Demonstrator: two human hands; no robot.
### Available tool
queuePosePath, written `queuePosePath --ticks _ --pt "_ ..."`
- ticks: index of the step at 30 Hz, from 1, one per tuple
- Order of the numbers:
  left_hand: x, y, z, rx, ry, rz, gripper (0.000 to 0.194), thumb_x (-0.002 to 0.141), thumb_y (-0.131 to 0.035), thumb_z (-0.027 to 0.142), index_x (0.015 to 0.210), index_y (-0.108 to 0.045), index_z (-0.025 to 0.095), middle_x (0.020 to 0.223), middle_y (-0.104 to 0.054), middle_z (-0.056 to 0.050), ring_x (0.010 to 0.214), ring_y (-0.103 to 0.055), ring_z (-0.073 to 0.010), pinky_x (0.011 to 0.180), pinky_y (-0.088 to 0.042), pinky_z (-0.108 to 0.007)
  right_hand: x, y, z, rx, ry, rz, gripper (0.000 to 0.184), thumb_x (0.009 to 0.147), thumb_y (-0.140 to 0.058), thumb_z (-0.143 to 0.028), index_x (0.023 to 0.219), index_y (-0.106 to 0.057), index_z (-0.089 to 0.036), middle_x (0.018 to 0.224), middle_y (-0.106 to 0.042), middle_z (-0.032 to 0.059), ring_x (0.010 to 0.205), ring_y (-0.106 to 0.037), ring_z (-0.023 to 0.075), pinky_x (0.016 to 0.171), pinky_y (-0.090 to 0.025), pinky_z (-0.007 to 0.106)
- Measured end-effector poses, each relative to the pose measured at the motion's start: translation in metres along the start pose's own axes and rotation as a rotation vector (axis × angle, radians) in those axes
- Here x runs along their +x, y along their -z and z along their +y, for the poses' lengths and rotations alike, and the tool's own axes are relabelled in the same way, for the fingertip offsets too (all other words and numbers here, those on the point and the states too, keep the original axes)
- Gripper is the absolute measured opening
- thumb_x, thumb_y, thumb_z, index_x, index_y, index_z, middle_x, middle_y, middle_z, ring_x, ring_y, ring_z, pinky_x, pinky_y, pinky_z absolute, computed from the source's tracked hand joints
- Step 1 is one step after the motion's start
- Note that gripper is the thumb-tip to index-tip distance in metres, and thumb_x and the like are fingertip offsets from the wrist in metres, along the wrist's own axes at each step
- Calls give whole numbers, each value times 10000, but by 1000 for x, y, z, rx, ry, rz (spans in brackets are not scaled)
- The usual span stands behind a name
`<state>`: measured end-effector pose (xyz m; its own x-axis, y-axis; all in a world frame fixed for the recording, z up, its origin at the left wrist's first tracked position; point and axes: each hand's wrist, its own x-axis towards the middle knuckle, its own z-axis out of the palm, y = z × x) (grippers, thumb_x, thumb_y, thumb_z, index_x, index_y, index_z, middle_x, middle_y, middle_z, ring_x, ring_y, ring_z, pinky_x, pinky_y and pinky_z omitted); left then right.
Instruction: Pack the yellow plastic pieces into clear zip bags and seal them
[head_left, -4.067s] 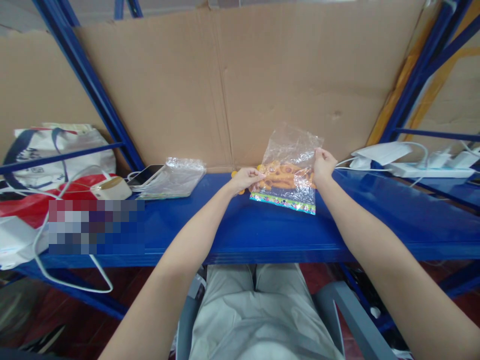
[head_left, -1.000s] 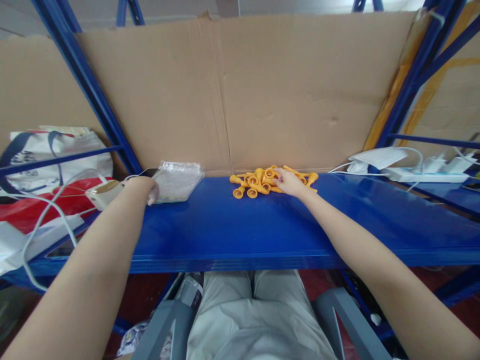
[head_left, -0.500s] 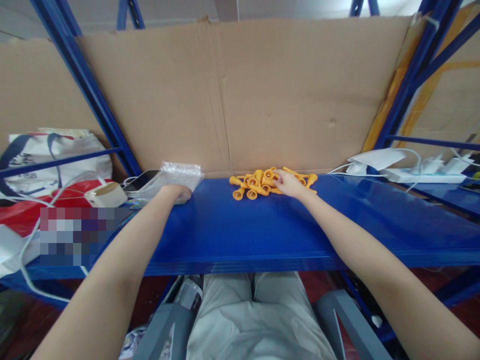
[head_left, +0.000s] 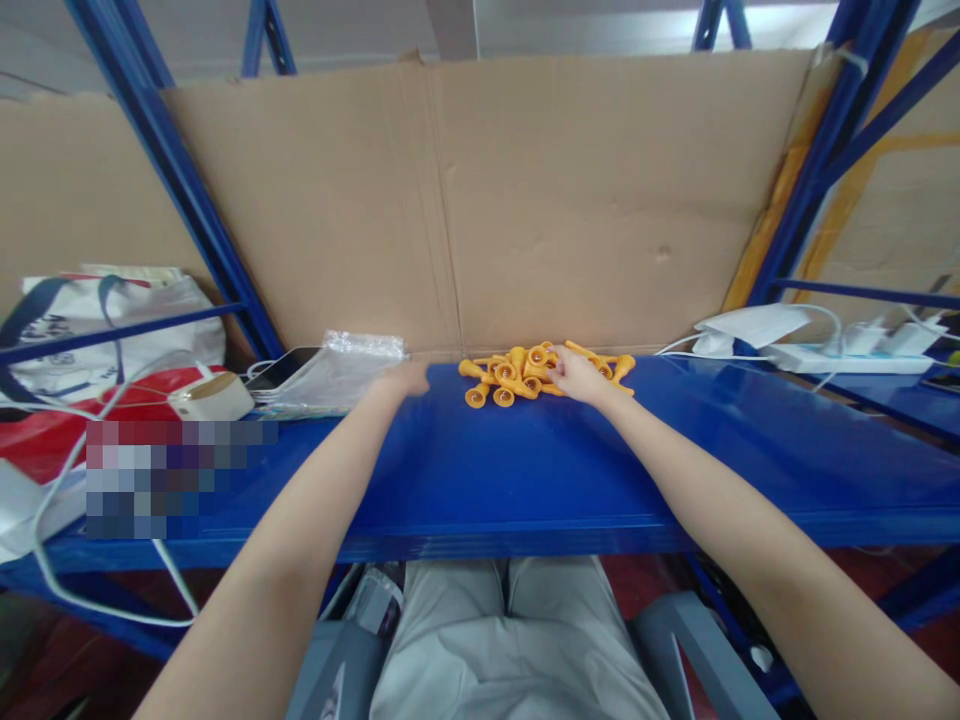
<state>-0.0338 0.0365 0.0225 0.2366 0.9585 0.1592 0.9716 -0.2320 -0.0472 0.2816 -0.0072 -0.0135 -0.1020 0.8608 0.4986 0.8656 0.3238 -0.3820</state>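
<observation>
A pile of small orange-yellow plastic toy horns [head_left: 517, 375] lies against the cardboard at the back of the blue shelf, several with their flared mouths facing me. My right hand [head_left: 576, 376] is at the right part of this pile, its fingers closed round one of the horns; the hand partly hides that horn. My left hand [head_left: 407, 379] is in the air between the clear plastic bags [head_left: 330, 375] and the pile. Motion blurs its fingers, and I cannot make out anything in them. The bags lie flat in a stack to its left.
A phone [head_left: 289, 368] lies beside the bags. Further left are a white charger [head_left: 211, 397] with cables, a red bag [head_left: 52, 425] and a white tote bag [head_left: 135, 325]. At the right sit a power strip [head_left: 847, 358] and a white face mask [head_left: 754, 325]. Cardboard [head_left: 562, 200] closes the back.
My left hand has moved right, off the plastic bags and toward the horns. My right hand stays at the pile. The view has tilted up slightly.
</observation>
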Motion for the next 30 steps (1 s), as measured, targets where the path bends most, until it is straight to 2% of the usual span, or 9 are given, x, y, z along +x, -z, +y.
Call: queuePosePath --ticks 2,4,6,9,12,16,21,25,30 --pt "2 8 30 -25 -89 -46 498 826 -539 289 1321 -592 293 1290 -680 -28 1191 -631 -207 1002 -474 -285 0 1 -1 -2 -14 -14 492 851 -557 -161 1339 -543 -94 808 -679 69 753 -629 201 767 -492 329" --pt "0 13 58 -71 -195 -36 499 863 -513 309 1359 -560 306 1360 -634 -9 1273 -574 -201 1042 -442 -274 0 0 0 -7 -6 -13 491 846 -559 -158 1333 -545 -93 817 -680 72 764 -633 201 776 -491 329" --pt "-3 12 81 -120 -251 12 510 878 -517 316 1388 -524 317 1416 -588 5 1313 -538 -211 1071 -426 -302 1 0 1 -8 19 2 486 843 -554 -152 1326 -547 -101 809 -678 65 760 -633 195 779 -492 326" --pt "-9 -2 99 -167 -322 158 412 913 -464 237 1304 -593 269 1373 -623 -37 1268 -579 -223 1053 -451 -346 0 -1 1 -13 37 3 483 843 -544 -161 1323 -548 -107 798 -682 60 749 -635 197 769 -495 328" --pt "-12 -23 101 -207 -333 257 413 948 -399 194 1332 -551 193 1153 -727 -119 1067 -693 -243 946 -514 -381 -2 0 0 -30 33 -4 487 843 -539 -162 1326 -546 -97 809 -690 72 758 -642 205 767 -499 329" --pt "-10 -37 94 -270 -324 292 347 927 -479 186 1261 -573 173 1012 -751 -115 922 -721 -228 843 -543 -343 -4 3 -5 -28 53 4 473 846 -546 -156 1317 -552 -120 836 -701 78 783 -652 211 770 -498 322" --pt "-9 -36 93 -326 -212 376 194 908 -511 164 1017 -667 199 1031 -753 -92 954 -714 -224 855 -533 -320 -8 6 -18 -35 24 -29 401 862 -532 -149 1259 -578 -126 916 -715 103 831 -666 225 771 -493 328" --pt "-12 -34 97 -408 -132 442 204 895 -503 136 991 -675 188 999 -758 -98 927 -717 -232 834 -530 -326 -12 4 -26 11 145 -79 349 869 -521 -138 1211 -589 -124 960 -710 102 853 -661 209 799 -486 330" --pt "-15 -27 97 -535 -25 609 186 925 -460 163 986 -632 196 906 -755 -72 878 -714 -214 782 -522 -307 -14 1 -32 47 235 -85 334 863 -525 -126 1189 -599 -128 961 -700 100 848 -650 210 814 -495 360"
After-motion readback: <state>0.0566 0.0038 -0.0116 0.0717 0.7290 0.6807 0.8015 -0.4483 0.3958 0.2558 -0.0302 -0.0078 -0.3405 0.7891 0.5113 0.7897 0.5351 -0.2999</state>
